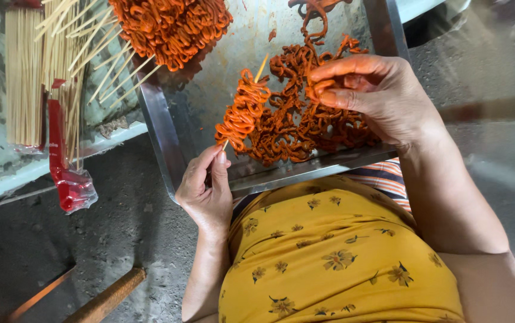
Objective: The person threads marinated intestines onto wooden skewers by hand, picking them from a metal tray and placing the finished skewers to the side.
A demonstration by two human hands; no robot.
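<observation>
My left hand (206, 188) pinches the lower end of a thin wooden skewer (261, 67) that slants up to the right, threaded with folded orange-red marinated strips (242, 113). My right hand (374, 93) is closed on a strip from the loose pile of the same orange strips (305, 128) lying in a steel tray (161, 128). The skewer's bare tip pokes out above the threaded strips, just left of my right fingertips.
A heap of filled skewers (170, 27) rests at the tray's far left corner. Bundles of bare wooden skewers (24, 78) lie on a pale surface to the left, beside a red plastic wrapper (69, 179). A wooden stick (105, 296) lies on the dark ground below.
</observation>
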